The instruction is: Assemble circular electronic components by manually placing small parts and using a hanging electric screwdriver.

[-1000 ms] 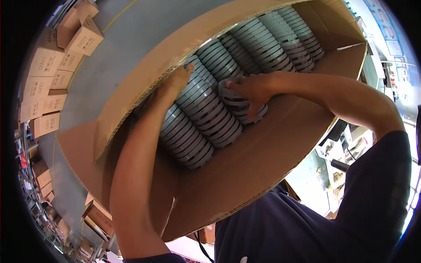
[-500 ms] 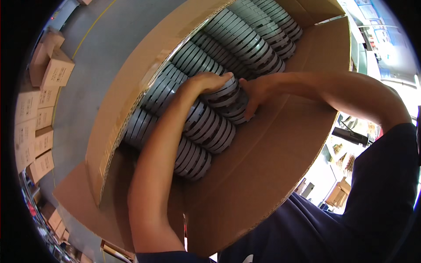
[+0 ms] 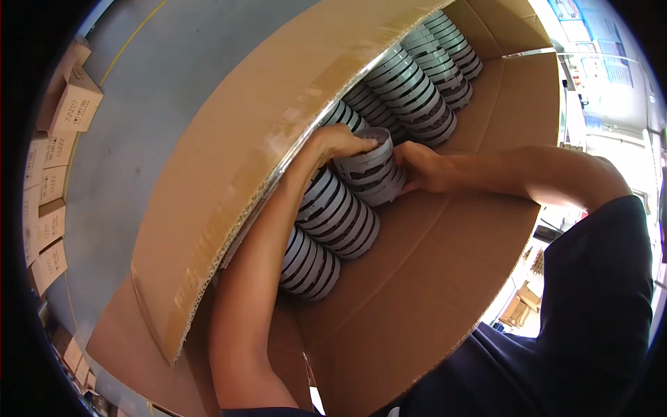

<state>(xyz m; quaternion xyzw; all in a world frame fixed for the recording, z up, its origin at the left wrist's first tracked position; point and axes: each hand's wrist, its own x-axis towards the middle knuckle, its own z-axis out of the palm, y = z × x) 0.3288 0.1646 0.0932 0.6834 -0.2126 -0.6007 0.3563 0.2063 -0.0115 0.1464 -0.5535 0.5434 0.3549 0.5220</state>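
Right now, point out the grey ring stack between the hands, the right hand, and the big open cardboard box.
Grey ring stack (image 3: 370,172): head view, on its side.
Right hand (image 3: 423,168): head view, on its back.
Cardboard box (image 3: 417,278): head view, on bare inner cardboard.

Dark print, with rows of small symbols and characters, stands on the side of a tan carton (image 3: 75,108) at the upper left of the frame and on the stacked cartons (image 3: 53,182) below it. Blue-and-white wall sheets (image 3: 613,50) at the upper right are too small to read.
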